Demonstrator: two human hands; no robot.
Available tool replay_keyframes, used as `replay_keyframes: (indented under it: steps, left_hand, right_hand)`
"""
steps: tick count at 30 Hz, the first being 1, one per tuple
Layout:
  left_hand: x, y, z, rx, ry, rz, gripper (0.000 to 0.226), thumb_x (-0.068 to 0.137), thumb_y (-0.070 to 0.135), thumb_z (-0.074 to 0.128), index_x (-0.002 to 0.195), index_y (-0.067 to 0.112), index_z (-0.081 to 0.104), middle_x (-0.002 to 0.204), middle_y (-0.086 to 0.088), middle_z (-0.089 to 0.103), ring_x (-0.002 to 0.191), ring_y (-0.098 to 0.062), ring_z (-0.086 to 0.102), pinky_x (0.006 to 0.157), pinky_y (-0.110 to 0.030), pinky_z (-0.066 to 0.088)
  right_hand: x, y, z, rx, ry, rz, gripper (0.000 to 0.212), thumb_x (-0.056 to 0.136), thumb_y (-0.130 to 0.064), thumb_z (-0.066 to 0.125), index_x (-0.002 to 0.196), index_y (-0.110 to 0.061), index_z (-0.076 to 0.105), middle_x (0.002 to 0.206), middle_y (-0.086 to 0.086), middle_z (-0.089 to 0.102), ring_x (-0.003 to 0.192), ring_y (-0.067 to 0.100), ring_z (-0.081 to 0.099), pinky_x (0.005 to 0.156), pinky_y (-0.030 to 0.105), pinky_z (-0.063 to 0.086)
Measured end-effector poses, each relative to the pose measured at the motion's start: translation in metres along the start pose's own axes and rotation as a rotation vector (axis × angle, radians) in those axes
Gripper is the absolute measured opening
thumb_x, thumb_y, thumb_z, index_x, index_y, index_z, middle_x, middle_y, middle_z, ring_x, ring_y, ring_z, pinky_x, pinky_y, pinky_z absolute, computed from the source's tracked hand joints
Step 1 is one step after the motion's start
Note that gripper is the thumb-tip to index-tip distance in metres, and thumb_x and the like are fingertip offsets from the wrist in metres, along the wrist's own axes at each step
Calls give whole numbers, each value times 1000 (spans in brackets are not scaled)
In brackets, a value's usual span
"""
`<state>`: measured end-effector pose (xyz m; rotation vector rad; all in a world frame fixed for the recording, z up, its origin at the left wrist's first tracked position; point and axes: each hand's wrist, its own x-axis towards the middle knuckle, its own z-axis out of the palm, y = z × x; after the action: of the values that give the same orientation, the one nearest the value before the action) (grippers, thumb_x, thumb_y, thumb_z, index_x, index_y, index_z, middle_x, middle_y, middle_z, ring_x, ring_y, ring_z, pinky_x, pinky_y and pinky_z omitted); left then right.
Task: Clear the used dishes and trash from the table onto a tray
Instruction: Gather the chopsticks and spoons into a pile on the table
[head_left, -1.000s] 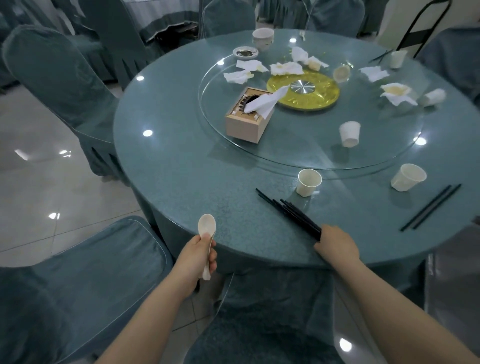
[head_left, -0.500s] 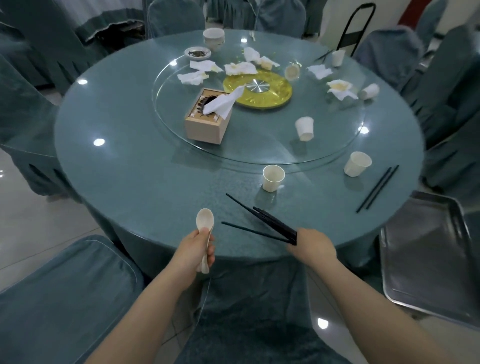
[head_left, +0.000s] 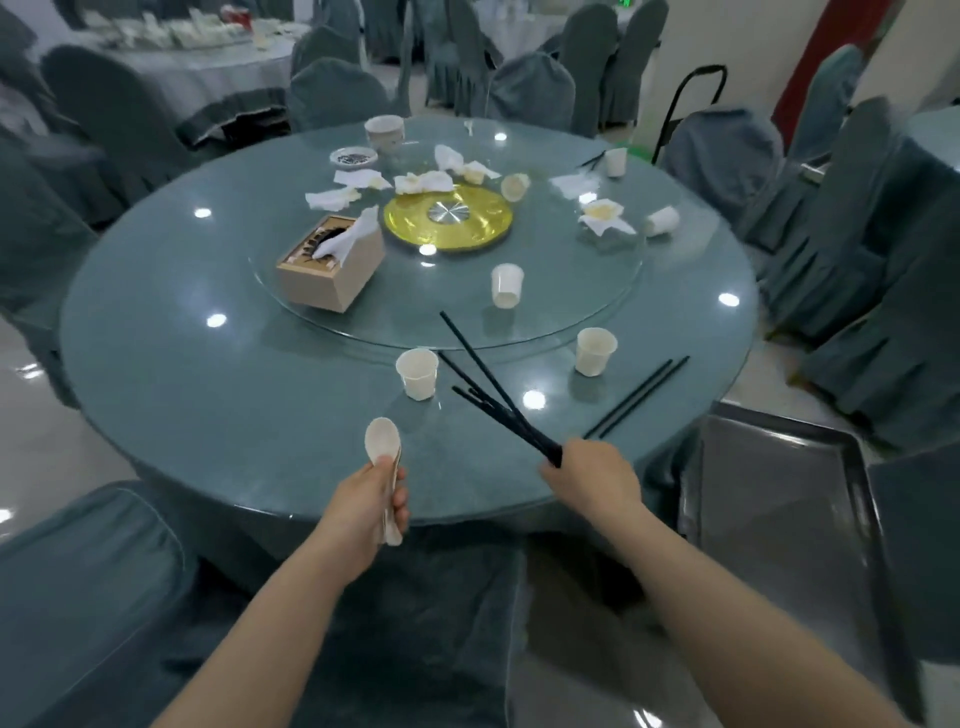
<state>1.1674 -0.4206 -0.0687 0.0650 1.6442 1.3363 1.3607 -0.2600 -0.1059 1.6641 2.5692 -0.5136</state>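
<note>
Chopsticks now lifted off the desk, swung upright since 0.5 s ago. Tray sits bare beside desk, right. Right hand grips the chopstick bundle; left hand grips spoon. Nothing loaded yet; cups, napkins, second chopstick pair remain.
</note>
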Motion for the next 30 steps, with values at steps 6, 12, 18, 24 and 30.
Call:
replay_keyframes:
  steps: [6, 12, 18, 24, 30]
  left_hand:
    - [-27, -19, 40, -48, -6, -32, 28, 100, 31, 41, 86, 10, 51, 47, 1, 45, 39, -13, 42, 45, -26, 37]
    - [-25, -10, 47, -68, 12, -8, 28, 101, 31, 41, 85, 9, 50, 47, 0, 43, 39, -12, 40, 46, -26, 34]
    - [-7, -10, 63, -86, 0, -48, 27, 101, 30, 41, 86, 9, 50, 50, 0, 43, 42, -13, 40, 44, -23, 36]
    - [25, -20, 99, -128, 72, -104, 26, 101, 29, 40, 86, 9, 50, 49, 0, 43, 39, -12, 39, 40, -21, 36]
    - [50, -35, 142, -156, 161, -175, 27, 101, 31, 41, 91, 8, 53, 52, -1, 46, 45, -12, 42, 44, -24, 39]
  right_hand:
    - [16, 47, -29, -103, 20, -72, 29, 88, -48, 44, 71, -25, 49, 67, -3, 56, 61, 18, 54, 48, 29, 39]
    - [34, 66, -20, -104, -37, -114, 27, 94, -46, 43, 92, -23, 55, 80, -2, 60, 74, 21, 59, 64, 35, 52]
    - [53, 115, -22, -235, 27, -134, 13, 91, -14, 44, 96, -24, 50, 73, -5, 54, 67, 21, 56, 51, 30, 38]
    - [107, 172, -28, -345, 10, -183, 27, 87, -10, 44, 109, -25, 45, 82, 0, 64, 71, 28, 61, 53, 31, 39]
    - [182, 203, -24, -401, -190, -347, 60, 94, -33, 48, 145, -44, 18, 96, 2, 65, 84, 27, 63, 59, 32, 42]
